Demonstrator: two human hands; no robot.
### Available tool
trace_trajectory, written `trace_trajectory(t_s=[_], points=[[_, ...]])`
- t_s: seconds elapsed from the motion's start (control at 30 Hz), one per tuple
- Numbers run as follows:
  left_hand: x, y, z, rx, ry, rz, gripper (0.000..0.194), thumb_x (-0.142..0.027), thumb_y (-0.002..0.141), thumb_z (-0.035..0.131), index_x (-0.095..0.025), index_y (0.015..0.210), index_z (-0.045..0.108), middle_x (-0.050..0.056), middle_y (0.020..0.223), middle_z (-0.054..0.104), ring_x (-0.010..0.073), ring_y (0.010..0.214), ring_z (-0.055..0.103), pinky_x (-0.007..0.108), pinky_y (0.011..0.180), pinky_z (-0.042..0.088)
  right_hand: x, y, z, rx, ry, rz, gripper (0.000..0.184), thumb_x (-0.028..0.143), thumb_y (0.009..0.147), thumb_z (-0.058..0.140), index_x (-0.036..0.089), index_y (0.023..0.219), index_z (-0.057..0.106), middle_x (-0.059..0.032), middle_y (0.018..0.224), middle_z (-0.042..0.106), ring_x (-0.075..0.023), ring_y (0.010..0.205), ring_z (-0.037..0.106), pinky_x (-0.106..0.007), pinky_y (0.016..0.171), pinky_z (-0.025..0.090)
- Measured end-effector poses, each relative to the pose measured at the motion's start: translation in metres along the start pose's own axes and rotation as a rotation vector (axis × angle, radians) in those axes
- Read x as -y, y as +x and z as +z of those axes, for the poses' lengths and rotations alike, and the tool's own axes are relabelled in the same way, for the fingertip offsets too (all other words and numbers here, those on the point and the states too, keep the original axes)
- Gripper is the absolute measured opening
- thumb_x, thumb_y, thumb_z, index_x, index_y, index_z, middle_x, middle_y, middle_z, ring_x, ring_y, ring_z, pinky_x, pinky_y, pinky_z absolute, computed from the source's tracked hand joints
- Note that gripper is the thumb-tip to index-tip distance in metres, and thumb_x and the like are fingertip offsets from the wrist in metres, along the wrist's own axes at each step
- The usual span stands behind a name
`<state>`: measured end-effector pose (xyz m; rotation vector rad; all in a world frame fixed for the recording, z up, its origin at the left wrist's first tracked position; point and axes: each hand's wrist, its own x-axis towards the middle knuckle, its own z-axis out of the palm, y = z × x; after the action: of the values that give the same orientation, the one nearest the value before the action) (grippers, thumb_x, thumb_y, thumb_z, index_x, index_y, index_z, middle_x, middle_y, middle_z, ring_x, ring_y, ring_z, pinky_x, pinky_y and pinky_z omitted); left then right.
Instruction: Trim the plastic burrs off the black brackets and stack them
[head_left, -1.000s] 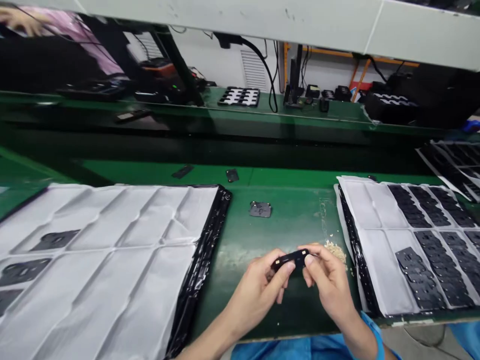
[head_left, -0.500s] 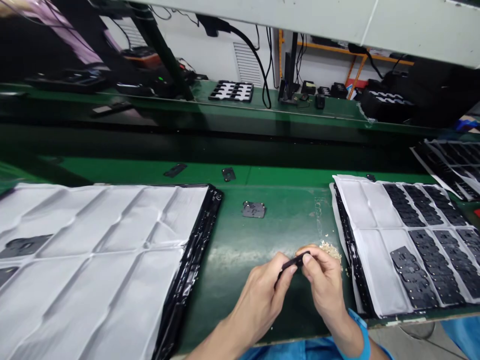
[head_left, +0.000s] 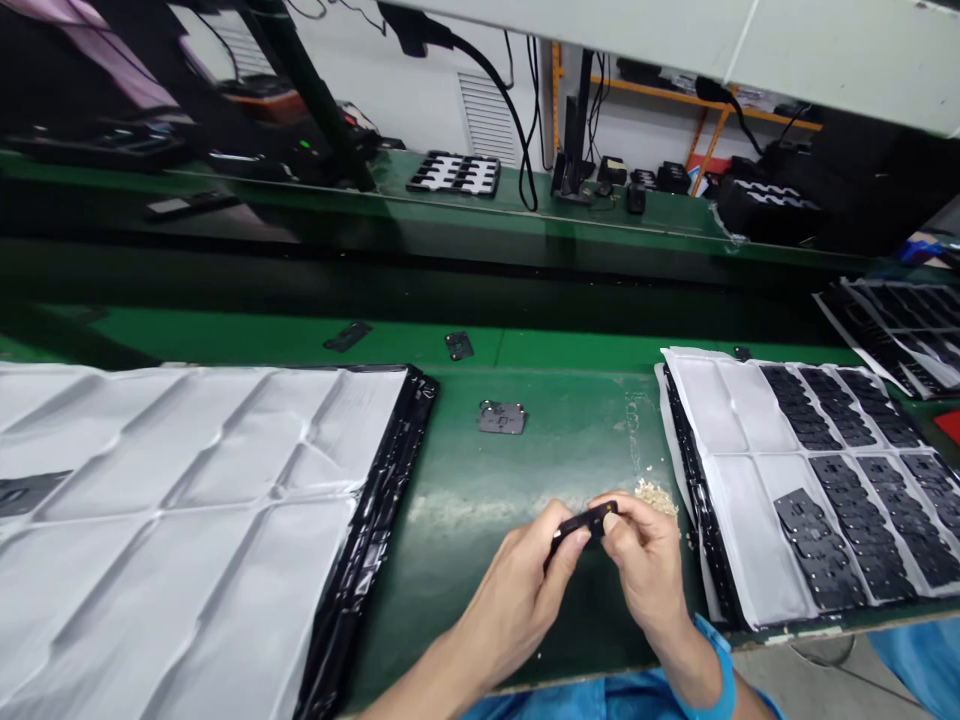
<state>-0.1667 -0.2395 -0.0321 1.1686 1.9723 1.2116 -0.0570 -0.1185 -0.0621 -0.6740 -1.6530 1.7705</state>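
While the left hand (head_left: 519, 572) and right hand (head_left: 646, 555) are pinching the black part (head_left: 595, 519), gentle pressure is probably serving best

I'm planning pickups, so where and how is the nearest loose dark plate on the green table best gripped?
Probably by its left and right edges, thumb and finger coming down from the near side. The dark plate lies flat on the green table and looks thin, leaving a shallow rim; the left stack and right stack stand apart from it.
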Motion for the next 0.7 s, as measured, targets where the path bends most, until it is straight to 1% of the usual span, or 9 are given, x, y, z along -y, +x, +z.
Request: trace_trajectory(t_s=[0.1, 0.17, 0.23, 0.27, 0.33, 0.4, 0.5, 0.63, 0.7], points=[[0.002, 0.004, 0.002, 0.022, -0.006, -0.023, 0.030, -0.039, 0.107, 0.038, -0.025, 0.081, 0.042, -0.006, 0.067, 0.044, 0.0148, 0.058, 0.043, 0.028, 0.059, 0.032, -0.001, -0.003, -0.008, 0.042, 0.020, 0.026, 0.017, 0.025, 0.092, 0.064, 0.021, 0.091, 0.080, 0.0012, 0.069, 0.058, -0.0118, 0.055, 0.049, -0.023, 0.052, 0.043], [0.002, 0.007, 0.003, 0.050, -0.015, -0.035, 0.030, -0.040, 0.107, 0.038, -0.025, 0.081, 0.041, -0.006, 0.068, 0.045, 0.0150, 0.059, 0.044, 0.028, 0.060, 0.032, 0.000, -0.004, -0.015, 0.095, 0.023, 0.039, 0.018, 0.023, 0.092, 0.063, 0.021, 0.098, 0.079, 0.0019, 0.070, 0.058, -0.0114, 0.056, 0.050, -0.022, 0.053, 0.043], [0.001, 0.011, 0.005, 0.089, -0.032, -0.041, 0.029, -0.040, 0.107, 0.038, -0.025, 0.083, 0.042, -0.006, 0.068, 0.045, 0.0154, 0.060, 0.044, 0.028, 0.061, 0.032, 0.003, -0.004, -0.023, 0.136, -0.003, 0.043, 0.019, 0.024, 0.093, 0.063, 0.021, 0.106, 0.077, 0.0024, 0.070, 0.058, -0.0120, 0.058, 0.052, -0.023, 0.055, 0.045], [0.000, 0.013, 0.005, 0.112, -0.047, -0.038, 0.027, -0.039, 0.107, 0.038, -0.025, 0.084, 0.043, -0.006, 0.069, 0.047, 0.0158, 0.062, 0.045, 0.029, 0.062, 0.033, 0.005, -0.004, -0.027, 0.137, -0.031, 0.043, 0.019, 0.026, 0.095, 0.064, 0.020, 0.108, 0.076, 0.0023, 0.070, 0.058, -0.0124, 0.059, 0.054, -0.023, 0.056, 0.045], [-0.002, 0.016, 0.006, 0.153, -0.104, -0.019, 0.027, -0.039, 0.107, 0.037, -0.024, 0.087, 0.047, -0.004, 0.074, 0.051, 0.0166, 0.067, 0.049, 0.029, 0.066, 0.036, 0.010, -0.003, -0.031, 0.106, -0.106, 0.039, 0.017, 0.030, 0.099, 0.064, 0.019, 0.104, 0.075, 0.0021, 0.069, 0.058, -0.0127, 0.058, 0.055, -0.023, 0.055, 0.045], [-0.002, 0.018, 0.007, 0.171, -0.200, -0.003, 0.032, -0.040, 0.108, 0.034, -0.023, 0.087, 0.050, -0.003, 0.075, 0.052, 0.0167, 0.069, 0.049, 0.029, 0.068, 0.037, 0.012, -0.003, -0.032, 0.060, -0.170, 0.025, 0.021, 0.033, 0.102, 0.062, 0.018, 0.095, 0.073, 0.0024, 0.067, 0.057, -0.0121, 0.056, 0.054, -0.023, 0.053, 0.043], [0.002, 0.019, 0.012, 0.125, -0.339, -0.031, 0.040, -0.045, 0.109, 0.030, -0.023, 0.081, 0.047, -0.004, 0.070, 0.047, 0.0154, 0.064, 0.044, 0.029, 0.064, 0.035, 0.012, -0.005, -0.030, 0.043, -0.192, -0.019, 0.024, 0.033, 0.105, 0.059, 0.018, 0.090, 0.071, 0.0017, 0.069, 0.057, -0.0118, 0.056, 0.055, -0.023, 0.054, 0.044], [0.011, 0.018, 0.022, 0.043, -0.430, -0.102, 0.041, -0.049, 0.109, 0.032, -0.023, 0.081, 0.045, -0.005, 0.067, 0.041, 0.0144, 0.061, 0.037, 0.028, 0.060, 0.032, 0.008, -0.010, -0.027, 0.061, -0.169, -0.069, 0.021, 0.030, 0.107, 0.057, 0.019, 0.097, 0.071, -0.0003, 0.080, 0.060, -0.0113, 0.059, 0.057, -0.024, 0.057, 0.046], [0.014, 0.018, 0.026, 0.032, -0.465, -0.130, 0.040, -0.052, 0.109, 0.033, -0.023, 0.083, 0.044, -0.006, 0.069, 0.040, 0.0143, 0.062, 0.037, 0.026, 0.059, 0.032, 0.006, -0.011, -0.027, 0.070, -0.167, -0.085, 0.020, 0.029, 0.108, 0.056, 0.019, 0.100, 0.072, -0.0013, 0.084, 0.062, -0.0114, 0.061, 0.058, -0.024, 0.058, 0.047]])
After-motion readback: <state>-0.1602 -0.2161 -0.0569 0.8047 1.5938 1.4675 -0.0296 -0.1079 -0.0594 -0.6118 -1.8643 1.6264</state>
